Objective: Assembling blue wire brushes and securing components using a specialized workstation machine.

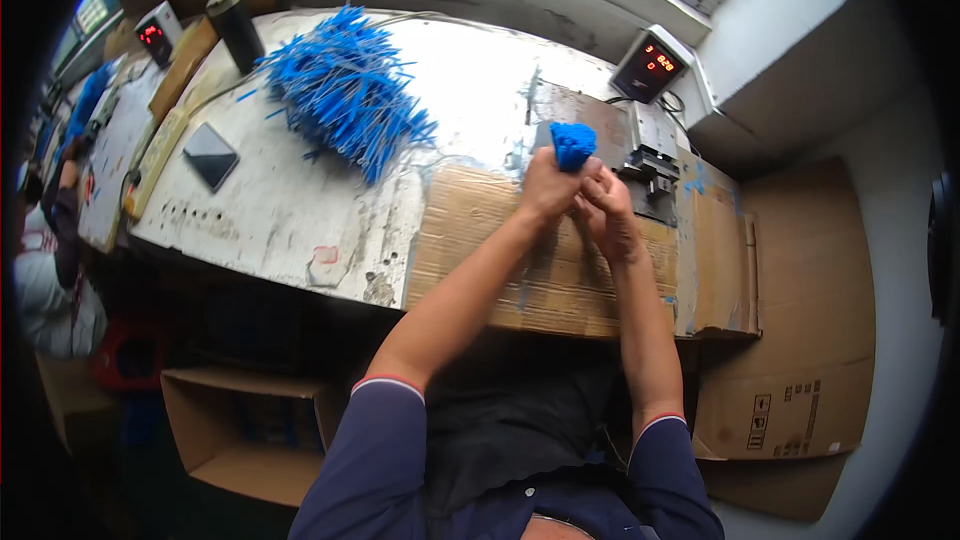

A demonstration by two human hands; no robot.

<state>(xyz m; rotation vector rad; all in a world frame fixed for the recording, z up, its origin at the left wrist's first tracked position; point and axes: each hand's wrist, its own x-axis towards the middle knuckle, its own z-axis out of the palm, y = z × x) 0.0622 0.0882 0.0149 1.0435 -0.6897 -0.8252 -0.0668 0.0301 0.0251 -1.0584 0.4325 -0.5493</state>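
Note:
A tight bundle of thin blue plastic strips [573,144] stands up out of my left hand [548,186], which is closed around it. Close against that hand, my right hand [608,208] has its fingers curled together just below the bundle; whatever they pinch, if anything, is hidden. Both hands are above a cardboard sheet [470,240] laid on the bench. A large loose heap of similar blue strips [345,90] lies farther left on the white tabletop [300,210].
Beyond my hands sit a small metal device [654,140] and a box with a red digital display [652,64]. A phone [211,156], dark tumbler [235,30] and power strip [155,165] lie left. Cardboard boxes [245,440] stand below. Another person [60,280] is at far left.

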